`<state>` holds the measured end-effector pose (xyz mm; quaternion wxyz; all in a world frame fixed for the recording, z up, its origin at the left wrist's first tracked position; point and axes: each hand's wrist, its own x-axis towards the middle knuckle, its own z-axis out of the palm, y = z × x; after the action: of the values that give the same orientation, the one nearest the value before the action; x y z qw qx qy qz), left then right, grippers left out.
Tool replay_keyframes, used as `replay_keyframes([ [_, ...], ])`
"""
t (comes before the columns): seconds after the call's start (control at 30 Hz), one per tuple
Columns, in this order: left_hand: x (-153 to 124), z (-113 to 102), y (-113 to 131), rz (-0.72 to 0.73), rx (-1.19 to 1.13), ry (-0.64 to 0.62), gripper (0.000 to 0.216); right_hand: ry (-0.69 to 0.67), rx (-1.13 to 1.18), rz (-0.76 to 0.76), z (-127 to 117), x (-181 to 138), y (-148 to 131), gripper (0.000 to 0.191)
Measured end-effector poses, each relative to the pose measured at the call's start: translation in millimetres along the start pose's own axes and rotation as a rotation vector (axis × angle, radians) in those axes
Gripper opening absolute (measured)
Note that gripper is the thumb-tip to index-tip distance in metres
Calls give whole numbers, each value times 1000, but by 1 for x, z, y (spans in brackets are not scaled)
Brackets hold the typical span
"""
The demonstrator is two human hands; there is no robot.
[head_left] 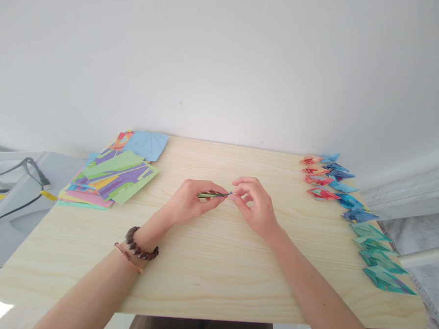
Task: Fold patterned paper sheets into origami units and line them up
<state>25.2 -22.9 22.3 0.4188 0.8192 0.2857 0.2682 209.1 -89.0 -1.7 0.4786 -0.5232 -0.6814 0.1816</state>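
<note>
Above the middle of a light wooden table (213, 277), both my hands pinch one small folded piece of green paper (213, 195), seen nearly edge-on. My left hand (192, 200) grips its left end with closed fingers; a bead bracelet and a thin cord sit on that wrist. My right hand (253, 204) pinches the right tip between thumb and fingertips.
A stack of colourful patterned paper sheets (110, 178) lies at the table's left back. Along the right edge runs a row of folded paper shapes: red (316, 177), blue (345, 188) and teal (378, 259). Cables (27, 174) lie on a grey surface to the left.
</note>
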Motion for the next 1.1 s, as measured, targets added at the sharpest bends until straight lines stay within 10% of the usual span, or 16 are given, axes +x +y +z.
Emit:
replay_keyframes([
  [0.37, 1, 0, -2, 29, -19, 32, 17, -26, 157, 156, 2, -2, -3, 12],
  [0.7, 0, 1, -4, 72, 4, 58, 16, 53, -94, -161, -1, -1, -1, 9],
  [1.1, 1, 2, -1, 82, 26, 36, 19, -41, -191, -137, -2, -2, -5, 10],
])
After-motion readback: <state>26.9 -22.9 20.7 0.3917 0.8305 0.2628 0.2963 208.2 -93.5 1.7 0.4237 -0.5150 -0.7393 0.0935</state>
